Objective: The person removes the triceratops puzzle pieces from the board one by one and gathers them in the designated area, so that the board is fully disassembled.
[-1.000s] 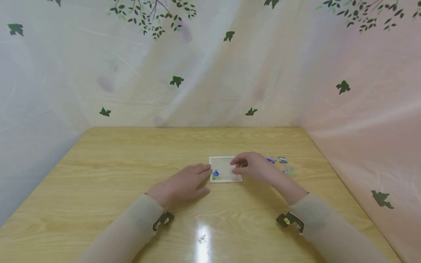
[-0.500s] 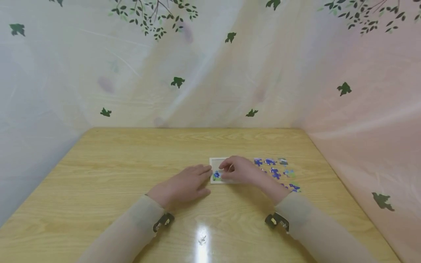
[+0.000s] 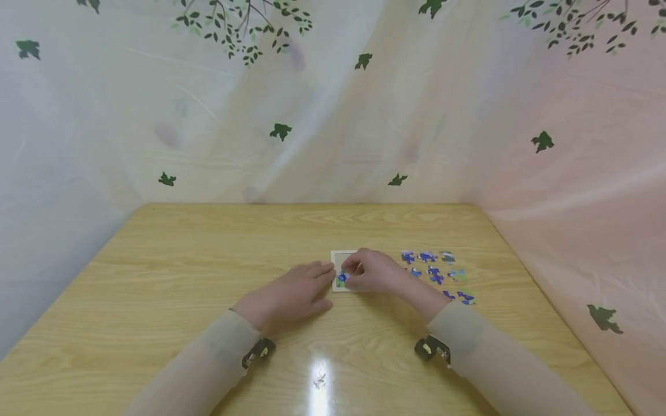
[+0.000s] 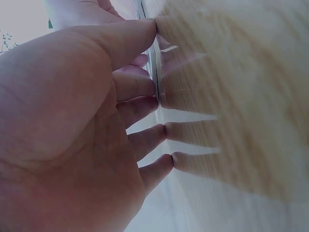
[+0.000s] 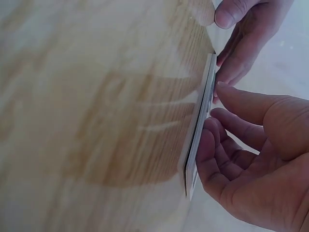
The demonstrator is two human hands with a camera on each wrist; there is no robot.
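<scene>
A shallow white-rimmed puzzle tray lies on the table. A blue and green jigsaw piece sits in its near left corner. My left hand lies flat with fingers extended, fingertips right at the tray's left edge. The left wrist view shows the fingertips of that hand down on the tabletop. Over the tray, my right hand has thumb and fingers curled in a pinch beside the corner piece, around a puzzle piece mostly hidden by the fingers. From the right wrist, this hand is low over the tray's surface.
Right of the tray, several loose jigsaw pieces in blue, purple and green lie in rough rows, some partly behind the right forearm. The wooden table ends at a pale curtain with leaf prints.
My right hand has moved left across the tray to the corner piece, uncovering more loose pieces on the right. My left hand has stayed at the tray's left edge.
</scene>
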